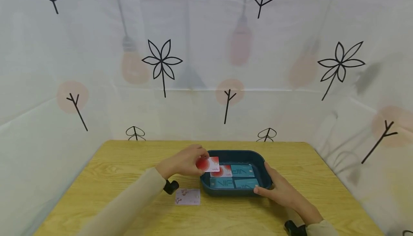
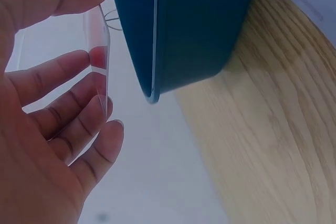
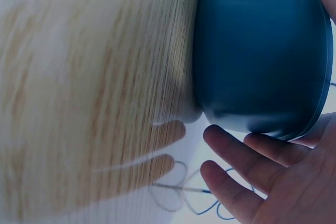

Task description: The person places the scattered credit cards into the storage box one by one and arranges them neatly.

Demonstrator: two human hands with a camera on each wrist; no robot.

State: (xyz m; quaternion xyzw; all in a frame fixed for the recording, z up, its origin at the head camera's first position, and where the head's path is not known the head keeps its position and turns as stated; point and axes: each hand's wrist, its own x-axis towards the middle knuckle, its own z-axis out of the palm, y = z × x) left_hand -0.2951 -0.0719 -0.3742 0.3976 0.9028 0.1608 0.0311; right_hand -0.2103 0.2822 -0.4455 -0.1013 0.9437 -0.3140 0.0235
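My left hand (image 1: 184,161) pinches a white card with a red circle (image 1: 211,164) between thumb and fingers, above the left end of a dark teal plastic tray (image 1: 230,193). In the left wrist view the card (image 2: 100,40) appears nearly edge-on, beside the tray's rim. Inside the tray lie a similar red-and-white card (image 1: 226,171) and three teal cards (image 1: 243,170) with large lettering. At the tray's right end, my right hand (image 1: 284,190) holds it, thumb at the front rim and fingers along the outer side. Two of its fingers stand off the wall in the right wrist view.
A pale card with a floral print (image 1: 188,197) lies on the wood-grain table (image 1: 129,178), in front of the tray's left end. Behind and beside the table hangs a white cloth (image 1: 193,114) with plant drawings. Dark wrist devices (image 1: 171,187) sit on both wrists.
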